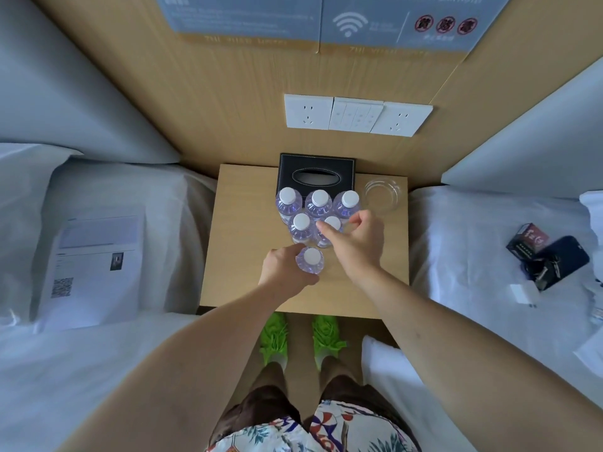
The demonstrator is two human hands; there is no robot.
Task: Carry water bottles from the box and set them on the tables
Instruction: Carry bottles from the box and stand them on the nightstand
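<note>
A wooden wall panel [228, 102] carries white sockets [357, 115] and a grey notice [326, 21]. Two white beds [81, 370] stand at both sides of the bedside table [241, 223].

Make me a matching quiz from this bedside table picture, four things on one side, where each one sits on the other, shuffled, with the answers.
Things:
1. tissue box
2. glass ashtray
3. front bottle
4. printed sheet

Places:
A. gripped in the left hand
B. on the bed at the left
C. back of the table, behind the bottles
D. table's back right corner

Pairs: 1-C, 2-D, 3-A, 4-B
</note>
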